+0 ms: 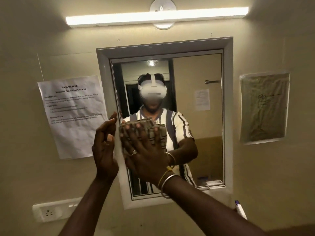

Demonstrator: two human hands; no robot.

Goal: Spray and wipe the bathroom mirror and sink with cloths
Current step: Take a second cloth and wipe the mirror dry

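A grey-framed mirror (196,92) hangs on the beige wall straight ahead and reflects a person in a striped shirt. My right hand (144,150) lies flat against the glass at the lower left of the mirror, pressing a folded, greenish-brown cloth (153,132) onto it. Its fingers are spread over the cloth. My left hand (105,145) is raised edge-on beside the mirror's left frame, fingers apart, holding nothing. The sink is out of view.
A printed task sheet (73,114) is taped to the wall left of the mirror. A plastic-sleeved sheet (264,106) hangs to the right. A tube light (156,16) glows above. A white socket plate (51,212) sits at lower left; a white bottle tip (240,208) at lower right.
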